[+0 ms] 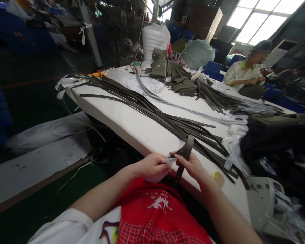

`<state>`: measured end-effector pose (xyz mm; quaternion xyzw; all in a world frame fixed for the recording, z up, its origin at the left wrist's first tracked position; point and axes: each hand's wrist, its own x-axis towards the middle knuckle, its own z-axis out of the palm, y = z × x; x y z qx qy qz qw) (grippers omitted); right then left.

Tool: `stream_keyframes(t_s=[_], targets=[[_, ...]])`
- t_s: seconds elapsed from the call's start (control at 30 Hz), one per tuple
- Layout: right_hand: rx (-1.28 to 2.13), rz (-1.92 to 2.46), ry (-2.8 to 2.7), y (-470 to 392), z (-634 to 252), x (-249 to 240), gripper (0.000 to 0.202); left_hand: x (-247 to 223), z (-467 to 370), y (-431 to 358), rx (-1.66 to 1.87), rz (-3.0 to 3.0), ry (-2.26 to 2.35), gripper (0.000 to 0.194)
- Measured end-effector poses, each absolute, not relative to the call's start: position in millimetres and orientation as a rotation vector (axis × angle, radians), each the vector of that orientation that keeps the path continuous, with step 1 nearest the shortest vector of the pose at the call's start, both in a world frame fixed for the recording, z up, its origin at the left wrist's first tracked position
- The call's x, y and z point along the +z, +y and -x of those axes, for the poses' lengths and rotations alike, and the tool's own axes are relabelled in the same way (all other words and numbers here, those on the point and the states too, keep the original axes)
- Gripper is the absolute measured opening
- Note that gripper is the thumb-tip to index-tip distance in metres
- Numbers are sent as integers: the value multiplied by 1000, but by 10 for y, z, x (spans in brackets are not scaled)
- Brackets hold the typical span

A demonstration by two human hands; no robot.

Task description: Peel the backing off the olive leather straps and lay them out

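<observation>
Across the white table [117, 115], loose straps [160, 117] lie at twelve o'clock. The left hand [155, 165] pinches thin white wrap [170, 160]; the right hand [193, 165] pinches a dark strap [188, 146] at the left's two o'clock — seemingly working wrap against strap, next needing a steady hold.

Straps [165, 117] bar the table [112, 110], left edge [124, 127] seemingly free

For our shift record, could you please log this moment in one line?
left hand: pinching thin white sheet | right hand: holding dark strap | white table: loose straps
</observation>
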<state>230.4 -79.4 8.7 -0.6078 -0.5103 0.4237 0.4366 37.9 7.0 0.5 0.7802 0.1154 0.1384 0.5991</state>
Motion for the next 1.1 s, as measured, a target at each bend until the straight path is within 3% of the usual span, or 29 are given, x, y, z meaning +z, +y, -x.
stream_keyframes(t_s=[0.2,0.33,0.47,1.1], targets=[[878,1688,-1294,-876,-2434,90,53,-135,-398,125,405,-1781,345,44],[494,1390,-960,-934,-2719,396,65,-154,-396,167,320,-1789,327,42],[250,1146,-814,-915,-2717,623,64,-127,-416,157,235,-1773,292,40],[280,1098,-873,-836,-2652,592,62,-71,-477,111,145,-1790,166,39]])
